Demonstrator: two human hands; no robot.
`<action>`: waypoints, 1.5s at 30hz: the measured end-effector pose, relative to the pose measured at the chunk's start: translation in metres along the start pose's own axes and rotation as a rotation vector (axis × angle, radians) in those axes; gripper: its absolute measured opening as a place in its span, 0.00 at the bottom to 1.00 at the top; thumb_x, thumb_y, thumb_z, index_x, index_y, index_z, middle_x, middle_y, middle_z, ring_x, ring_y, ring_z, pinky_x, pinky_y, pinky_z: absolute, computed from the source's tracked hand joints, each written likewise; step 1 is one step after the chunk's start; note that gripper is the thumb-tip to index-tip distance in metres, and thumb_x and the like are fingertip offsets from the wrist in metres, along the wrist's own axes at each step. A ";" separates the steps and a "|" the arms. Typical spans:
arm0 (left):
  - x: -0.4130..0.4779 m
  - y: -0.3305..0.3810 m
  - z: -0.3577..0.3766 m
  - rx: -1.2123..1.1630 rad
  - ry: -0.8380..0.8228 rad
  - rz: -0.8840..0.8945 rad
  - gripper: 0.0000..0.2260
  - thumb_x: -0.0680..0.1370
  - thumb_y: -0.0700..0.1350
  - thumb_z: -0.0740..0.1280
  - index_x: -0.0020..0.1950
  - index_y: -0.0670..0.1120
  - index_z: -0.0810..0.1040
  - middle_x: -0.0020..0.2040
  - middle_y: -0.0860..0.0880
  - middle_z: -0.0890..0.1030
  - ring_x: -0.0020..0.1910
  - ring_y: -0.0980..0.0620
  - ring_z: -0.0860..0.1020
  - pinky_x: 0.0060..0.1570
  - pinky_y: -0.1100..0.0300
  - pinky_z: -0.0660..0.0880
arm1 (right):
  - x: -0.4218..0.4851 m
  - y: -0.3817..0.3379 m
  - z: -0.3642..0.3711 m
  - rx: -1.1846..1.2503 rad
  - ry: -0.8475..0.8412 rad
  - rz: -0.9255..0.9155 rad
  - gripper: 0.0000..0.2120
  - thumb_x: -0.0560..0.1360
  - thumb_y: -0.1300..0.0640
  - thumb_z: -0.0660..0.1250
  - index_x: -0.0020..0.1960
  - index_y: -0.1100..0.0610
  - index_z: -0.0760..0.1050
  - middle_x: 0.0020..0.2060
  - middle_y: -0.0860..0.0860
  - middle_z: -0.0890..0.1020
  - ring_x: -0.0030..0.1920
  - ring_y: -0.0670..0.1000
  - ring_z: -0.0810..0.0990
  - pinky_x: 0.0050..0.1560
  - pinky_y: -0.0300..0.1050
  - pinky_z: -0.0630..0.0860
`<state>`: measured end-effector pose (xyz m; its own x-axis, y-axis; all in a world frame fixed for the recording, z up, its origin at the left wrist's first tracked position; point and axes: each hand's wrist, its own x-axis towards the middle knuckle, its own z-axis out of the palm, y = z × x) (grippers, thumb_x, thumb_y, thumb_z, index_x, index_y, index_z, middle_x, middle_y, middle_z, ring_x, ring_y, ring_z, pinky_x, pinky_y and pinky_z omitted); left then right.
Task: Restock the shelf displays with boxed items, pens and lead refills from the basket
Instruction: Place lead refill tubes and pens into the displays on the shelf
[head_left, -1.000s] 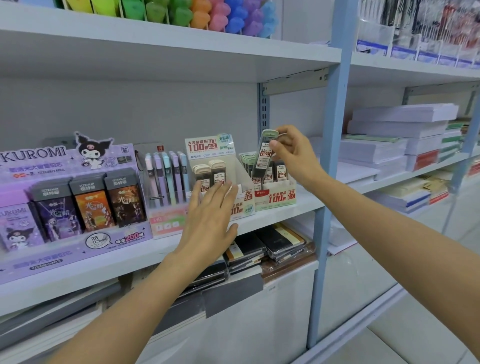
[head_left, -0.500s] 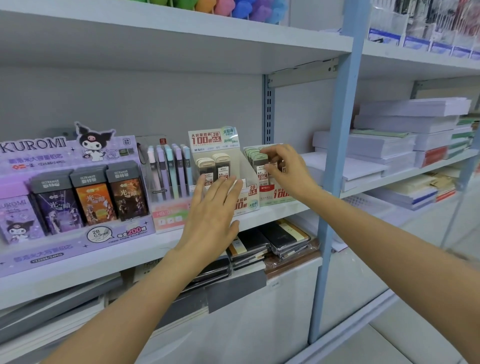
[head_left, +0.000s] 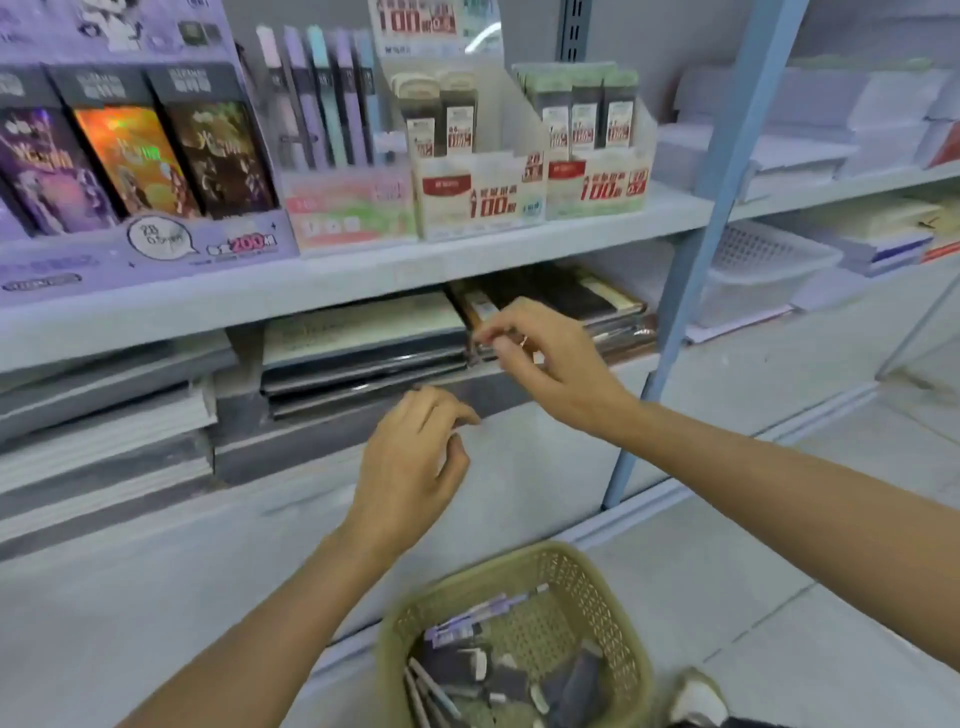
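Basket (head_left: 483, 571) of tan woven plastic sits on the floor at the bottom of the view, holding purple pens (head_left: 488, 613) and dark boxes (head_left: 519, 680). Above it the left hand (head_left: 410, 467) hangs with fingers loosely curled and holding nothing. The right hand (head_left: 550, 358), just up and to the right, is in front of the stacked notebooks (head_left: 363, 353) on the lower shelf, fingers also loosely bent with nothing plainly in them, though blur smears the fingertips. On the shelf (head_left: 363, 270) above stand two cardboard displays (head_left: 480, 192) of lead refills (head_left: 584, 111), pastel pens (head_left: 322, 104) beside them, and boxed items (head_left: 130, 156) in a purple tray farther left.
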<state>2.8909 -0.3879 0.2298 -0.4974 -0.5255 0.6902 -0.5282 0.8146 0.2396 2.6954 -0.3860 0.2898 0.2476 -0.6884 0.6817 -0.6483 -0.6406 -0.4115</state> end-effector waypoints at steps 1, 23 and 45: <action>-0.031 -0.007 0.014 -0.039 -0.079 -0.088 0.10 0.72 0.31 0.68 0.51 0.42 0.78 0.49 0.46 0.77 0.48 0.47 0.75 0.48 0.56 0.70 | -0.022 0.008 0.023 0.008 -0.100 0.058 0.08 0.80 0.61 0.61 0.55 0.60 0.77 0.47 0.51 0.78 0.43 0.48 0.76 0.41 0.39 0.72; -0.282 -0.061 0.103 0.096 -0.708 -0.360 0.15 0.71 0.41 0.71 0.57 0.40 0.81 0.60 0.40 0.80 0.60 0.39 0.78 0.57 0.45 0.75 | -0.279 0.095 0.259 0.263 -0.908 1.169 0.14 0.74 0.53 0.72 0.55 0.59 0.75 0.47 0.55 0.79 0.45 0.51 0.76 0.44 0.43 0.71; -0.260 -0.055 0.130 -1.024 -0.482 -1.502 0.13 0.83 0.44 0.59 0.61 0.38 0.76 0.49 0.40 0.84 0.42 0.46 0.83 0.42 0.57 0.81 | -0.319 0.089 0.241 -0.100 -0.886 1.078 0.25 0.70 0.50 0.75 0.62 0.57 0.71 0.57 0.54 0.76 0.57 0.54 0.75 0.55 0.47 0.74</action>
<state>2.9600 -0.3276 -0.0515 -0.2932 -0.7137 -0.6362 -0.1800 -0.6123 0.7699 2.7323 -0.3053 -0.1099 -0.0564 -0.8280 -0.5579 -0.8470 0.3355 -0.4123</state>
